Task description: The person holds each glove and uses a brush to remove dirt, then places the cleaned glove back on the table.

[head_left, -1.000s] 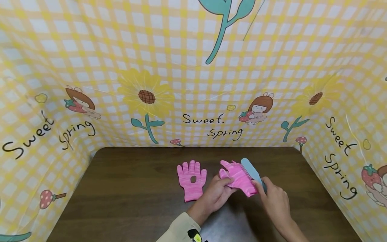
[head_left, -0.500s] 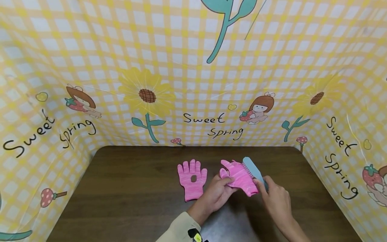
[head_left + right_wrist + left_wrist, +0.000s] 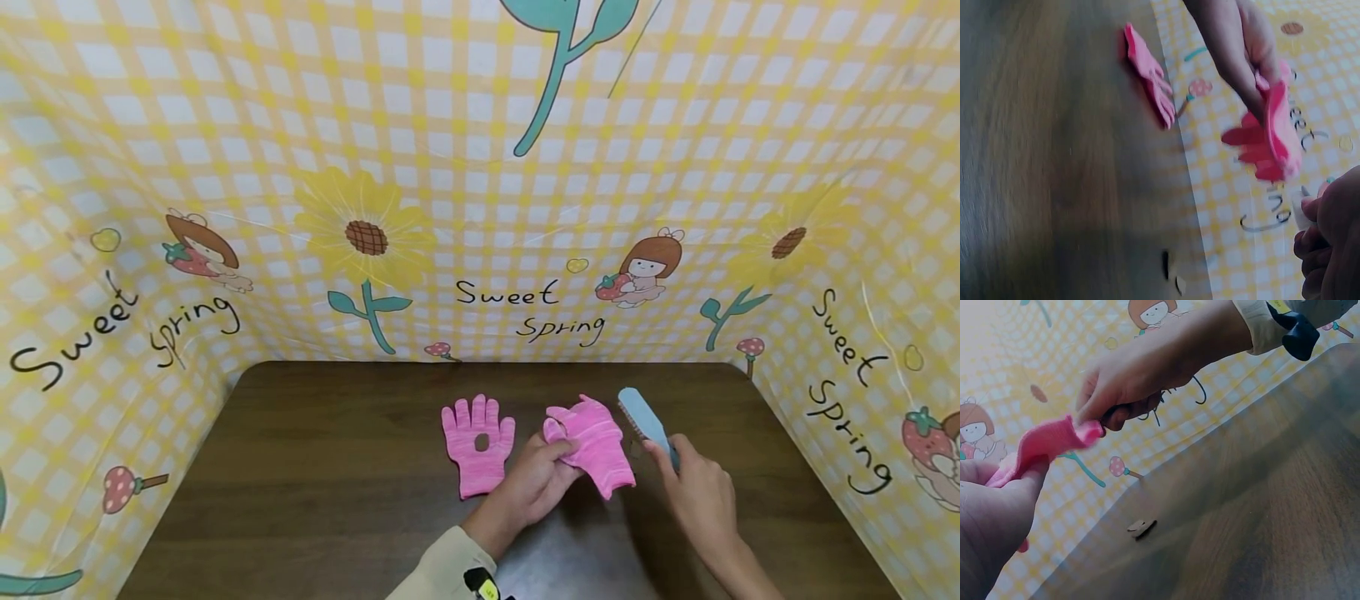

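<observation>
In the head view, my left hand (image 3: 538, 482) pinches a pink knitted glove (image 3: 600, 446) between thumb and fingers, raised over the table. The glove's fingers droop and fold towards the back. My right hand (image 3: 699, 496) grips the handle of a light blue brush (image 3: 642, 414), its bristles facing the glove across a small gap. A small brown piece (image 3: 636, 449) shows between glove and brush. Two thin brown bits (image 3: 1141, 528) appear below the hands in the left wrist view. In the right wrist view, the held glove (image 3: 1279, 134) hangs cuff towards the brush hand.
A second pink glove (image 3: 480, 479) lies flat on the dark wooden table (image 3: 315, 467), left of my hands, with a brown oval spot (image 3: 482, 442) on its palm. A yellow checked cloth (image 3: 480, 208) with printed flowers and lettering surrounds the table on three sides.
The brush has moved off the held glove to the right. The held glove has turned, its cuff swinging down and towards me. A small brown piece has come into view beside it.
</observation>
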`<state>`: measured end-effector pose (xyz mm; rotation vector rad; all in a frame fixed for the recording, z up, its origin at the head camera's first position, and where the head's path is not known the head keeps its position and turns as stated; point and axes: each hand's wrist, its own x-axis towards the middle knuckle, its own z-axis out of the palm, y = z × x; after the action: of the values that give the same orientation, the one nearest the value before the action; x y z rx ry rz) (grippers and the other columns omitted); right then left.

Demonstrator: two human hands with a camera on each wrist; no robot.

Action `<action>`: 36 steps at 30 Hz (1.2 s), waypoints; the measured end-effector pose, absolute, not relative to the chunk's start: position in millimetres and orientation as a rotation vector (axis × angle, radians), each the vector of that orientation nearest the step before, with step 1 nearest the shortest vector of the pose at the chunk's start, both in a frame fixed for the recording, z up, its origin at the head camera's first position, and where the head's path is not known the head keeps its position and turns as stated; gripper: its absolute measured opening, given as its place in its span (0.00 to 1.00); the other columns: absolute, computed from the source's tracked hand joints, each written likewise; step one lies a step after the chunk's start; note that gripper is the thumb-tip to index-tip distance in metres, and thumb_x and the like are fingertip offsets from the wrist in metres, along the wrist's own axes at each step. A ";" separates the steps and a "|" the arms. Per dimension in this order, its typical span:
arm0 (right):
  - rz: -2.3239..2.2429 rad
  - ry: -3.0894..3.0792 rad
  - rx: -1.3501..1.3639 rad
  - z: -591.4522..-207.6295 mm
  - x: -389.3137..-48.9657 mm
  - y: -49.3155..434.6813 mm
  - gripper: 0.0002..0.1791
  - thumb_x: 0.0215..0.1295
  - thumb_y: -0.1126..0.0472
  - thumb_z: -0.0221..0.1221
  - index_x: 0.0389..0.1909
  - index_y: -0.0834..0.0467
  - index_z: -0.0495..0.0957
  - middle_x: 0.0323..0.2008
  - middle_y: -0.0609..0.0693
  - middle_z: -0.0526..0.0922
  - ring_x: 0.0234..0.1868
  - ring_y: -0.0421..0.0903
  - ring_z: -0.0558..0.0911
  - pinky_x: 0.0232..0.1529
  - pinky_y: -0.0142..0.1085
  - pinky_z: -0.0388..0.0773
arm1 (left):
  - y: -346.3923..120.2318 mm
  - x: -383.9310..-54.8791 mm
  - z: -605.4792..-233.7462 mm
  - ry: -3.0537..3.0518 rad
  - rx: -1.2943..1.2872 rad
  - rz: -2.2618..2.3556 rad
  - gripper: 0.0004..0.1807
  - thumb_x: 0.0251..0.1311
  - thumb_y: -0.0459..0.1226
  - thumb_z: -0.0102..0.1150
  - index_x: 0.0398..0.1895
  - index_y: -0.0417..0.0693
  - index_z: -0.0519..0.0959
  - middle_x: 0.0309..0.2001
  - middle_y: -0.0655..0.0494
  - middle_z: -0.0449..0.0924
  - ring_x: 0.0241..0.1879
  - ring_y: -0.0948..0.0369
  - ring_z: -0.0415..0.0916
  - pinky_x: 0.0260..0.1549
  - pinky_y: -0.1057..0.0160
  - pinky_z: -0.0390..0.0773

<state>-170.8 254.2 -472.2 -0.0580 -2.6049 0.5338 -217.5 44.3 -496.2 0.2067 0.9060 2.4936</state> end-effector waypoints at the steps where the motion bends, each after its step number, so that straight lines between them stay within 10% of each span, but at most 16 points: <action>1: 0.535 -2.605 -0.067 -471.4 -171.0 255.5 0.17 0.71 0.50 0.63 0.39 0.62 0.78 0.13 0.49 0.68 0.17 0.51 0.71 0.17 0.50 0.68 | 44.6 -217.5 -496.8 0.906 0.206 2.499 0.28 0.72 0.24 0.36 0.76 0.30 0.56 0.75 0.36 0.62 0.73 0.48 0.62 0.77 0.41 0.55; 16: 0.556 -2.565 0.159 -467.5 -157.8 214.9 0.11 0.63 0.53 0.69 0.34 0.52 0.77 0.14 0.38 0.58 0.17 0.37 0.60 0.18 0.31 0.58 | 44.6 -218.7 -492.3 0.856 0.237 2.467 0.30 0.74 0.25 0.36 0.78 0.32 0.51 0.79 0.38 0.56 0.79 0.45 0.52 0.77 0.45 0.55; 36: 0.555 -2.531 0.076 -473.3 -169.4 230.2 0.11 0.65 0.54 0.68 0.32 0.55 0.77 0.13 0.42 0.60 0.17 0.44 0.63 0.18 0.40 0.62 | 43.5 -217.7 -494.5 0.872 0.219 2.453 0.30 0.75 0.26 0.37 0.79 0.33 0.51 0.79 0.37 0.57 0.79 0.43 0.52 0.76 0.40 0.54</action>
<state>-169.4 230.2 -473.3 0.0764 -2.5309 0.5546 -217.7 43.5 -494.5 0.2194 0.8720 2.4533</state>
